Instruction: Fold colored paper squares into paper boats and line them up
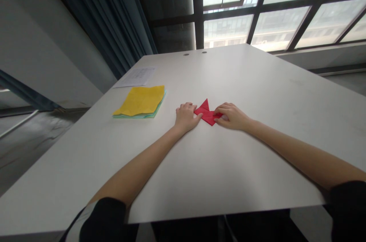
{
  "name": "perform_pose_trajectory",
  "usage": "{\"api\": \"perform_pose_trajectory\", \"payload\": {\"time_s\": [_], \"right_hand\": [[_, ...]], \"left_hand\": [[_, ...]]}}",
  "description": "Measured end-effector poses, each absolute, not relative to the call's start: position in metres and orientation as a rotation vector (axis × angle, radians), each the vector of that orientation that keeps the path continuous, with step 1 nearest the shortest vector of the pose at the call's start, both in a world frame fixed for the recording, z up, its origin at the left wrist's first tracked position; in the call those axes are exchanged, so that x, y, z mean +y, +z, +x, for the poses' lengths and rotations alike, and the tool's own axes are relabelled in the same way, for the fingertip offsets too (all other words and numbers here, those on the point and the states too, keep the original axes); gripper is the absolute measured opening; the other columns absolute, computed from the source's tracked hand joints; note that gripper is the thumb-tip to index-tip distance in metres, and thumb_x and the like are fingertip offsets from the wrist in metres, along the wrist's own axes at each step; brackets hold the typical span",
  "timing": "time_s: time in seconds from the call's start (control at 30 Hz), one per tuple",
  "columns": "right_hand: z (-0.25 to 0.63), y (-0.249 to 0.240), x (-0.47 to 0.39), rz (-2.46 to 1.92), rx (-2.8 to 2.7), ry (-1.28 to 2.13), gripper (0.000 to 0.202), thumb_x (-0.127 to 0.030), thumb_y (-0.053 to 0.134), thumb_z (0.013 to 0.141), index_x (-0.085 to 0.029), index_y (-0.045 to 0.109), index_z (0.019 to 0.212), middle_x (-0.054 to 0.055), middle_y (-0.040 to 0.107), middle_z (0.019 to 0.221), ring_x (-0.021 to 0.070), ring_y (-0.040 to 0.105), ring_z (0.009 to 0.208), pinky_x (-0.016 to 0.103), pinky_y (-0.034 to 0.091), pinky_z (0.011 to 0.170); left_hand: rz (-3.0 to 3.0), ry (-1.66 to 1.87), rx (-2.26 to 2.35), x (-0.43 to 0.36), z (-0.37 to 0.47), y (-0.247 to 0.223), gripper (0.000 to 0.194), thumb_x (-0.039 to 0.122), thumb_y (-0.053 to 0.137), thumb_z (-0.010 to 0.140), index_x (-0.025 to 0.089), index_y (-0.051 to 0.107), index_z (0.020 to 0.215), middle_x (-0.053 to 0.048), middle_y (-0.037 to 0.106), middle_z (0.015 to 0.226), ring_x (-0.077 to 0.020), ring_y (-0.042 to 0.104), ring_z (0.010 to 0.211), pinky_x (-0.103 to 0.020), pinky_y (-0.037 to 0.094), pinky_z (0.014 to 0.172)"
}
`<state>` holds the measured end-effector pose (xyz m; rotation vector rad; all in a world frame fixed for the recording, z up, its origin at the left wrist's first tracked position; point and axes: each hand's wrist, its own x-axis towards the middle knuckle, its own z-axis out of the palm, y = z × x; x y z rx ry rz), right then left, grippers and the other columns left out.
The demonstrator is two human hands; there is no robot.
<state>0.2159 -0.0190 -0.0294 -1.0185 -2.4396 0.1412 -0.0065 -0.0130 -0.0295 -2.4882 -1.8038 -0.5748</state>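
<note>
A piece of red origami paper (206, 114), folded into a pointed shape, lies on the white table between my two hands. One triangular point of it sticks up toward the far side. My left hand (186, 116) rests on the table at the paper's left corner, its thumb and forefinger holding that end. At the right end, my right hand (230, 116) pinches the paper between thumb and fingers. Its fingertips cover part of the folds there.
To the left on the white table (217, 173) lies a stack of coloured paper (140, 100), yellow on top with green-blue sheets beneath. Behind it is a printed sheet (135, 77). A blue curtain (105, 13) and windows stand beyond the table's far edge.
</note>
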Motion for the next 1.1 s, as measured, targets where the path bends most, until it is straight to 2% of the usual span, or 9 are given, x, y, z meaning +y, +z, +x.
{"api": "perform_pose_trajectory", "payload": {"time_s": [0.1, 0.23, 0.3, 0.47, 0.67, 0.9, 1.1], "right_hand": [[0.2158, -0.0303, -0.0184, -1.043, -2.452, 0.152, 0.023, -0.036, 0.053, 0.079, -0.019, 0.063, 0.091, 0.007, 0.066, 0.095, 0.0217, 0.057, 0.09, 0.035, 0.04, 0.081], [0.2157, -0.0306, -0.0179, -1.06, -2.46, 0.154, 0.023, -0.036, 0.052, 0.08, -0.02, 0.063, 0.092, 0.008, 0.066, 0.097, 0.022, 0.057, 0.09, 0.036, 0.04, 0.081], [0.2159, -0.03, -0.0181, -1.065, -2.46, 0.159, 0.023, -0.036, 0.052, 0.08, -0.02, 0.063, 0.092, 0.008, 0.065, 0.097, 0.022, 0.056, 0.09, 0.036, 0.039, 0.081], [0.217, -0.0293, -0.0189, -1.061, -2.484, 0.184, 0.025, -0.035, 0.051, 0.08, -0.02, 0.062, 0.096, 0.008, 0.064, 0.099, 0.0226, 0.055, 0.093, 0.037, 0.038, 0.084], [0.216, -0.0342, -0.0172, -1.273, -2.479, 0.071, 0.053, -0.042, 0.048, 0.079, -0.018, 0.049, 0.126, 0.014, 0.052, 0.12, 0.0305, 0.046, 0.104, 0.046, 0.035, 0.087], [0.214, -0.0325, -0.0166, -1.262, -2.585, 0.121, 0.052, -0.034, 0.042, 0.081, -0.028, 0.041, 0.133, 0.01, 0.049, 0.124, 0.0309, 0.042, 0.107, 0.048, 0.033, 0.087], [0.2149, -0.0319, -0.0169, -1.212, -2.568, 0.156, 0.051, -0.031, 0.044, 0.08, -0.03, 0.042, 0.132, 0.01, 0.05, 0.122, 0.0301, 0.042, 0.106, 0.047, 0.033, 0.086]], "left_hand": [[-2.53, -0.57, -1.837, -0.0108, -0.0076, -0.0308, 0.038, 0.046, 0.05, 0.079, 0.024, 0.061, 0.107, -0.008, 0.053, 0.119, -0.026, 0.045, 0.109, -0.043, 0.036, 0.091], [-2.565, -0.695, -1.88, -0.0086, -0.009, -0.0306, 0.026, 0.039, 0.053, 0.077, 0.024, 0.064, 0.096, -0.005, 0.059, 0.109, -0.0235, 0.049, 0.106, -0.041, 0.037, 0.092], [-2.565, -0.713, -1.897, -0.0079, -0.0093, -0.031, 0.028, 0.037, 0.054, 0.077, 0.024, 0.063, 0.099, -0.005, 0.06, 0.109, -0.0229, 0.049, 0.105, -0.039, 0.037, 0.093], [-2.534, -0.591, -1.889, -0.0078, -0.0084, -0.0326, 0.039, 0.041, 0.05, 0.079, 0.022, 0.059, 0.112, -0.008, 0.054, 0.121, -0.0269, 0.045, 0.111, -0.044, 0.034, 0.096], [-2.572, -0.568, -1.858, -0.0096, -0.0074, -0.0305, 0.035, 0.039, 0.049, 0.08, 0.027, 0.06, 0.111, -0.006, 0.055, 0.119, -0.0261, 0.045, 0.111, -0.045, 0.033, 0.096], [-2.568, -0.584, -1.866, -0.0095, -0.0073, -0.031, 0.037, 0.039, 0.05, 0.079, 0.024, 0.059, 0.112, -0.007, 0.054, 0.12, -0.026, 0.045, 0.112, -0.044, 0.032, 0.097], [-2.567, -0.564, -1.876, -0.0083, -0.0078, -0.0321, 0.038, 0.039, 0.051, 0.078, 0.025, 0.058, 0.113, -0.007, 0.054, 0.122, -0.0267, 0.044, 0.112, -0.044, 0.033, 0.097]]}}
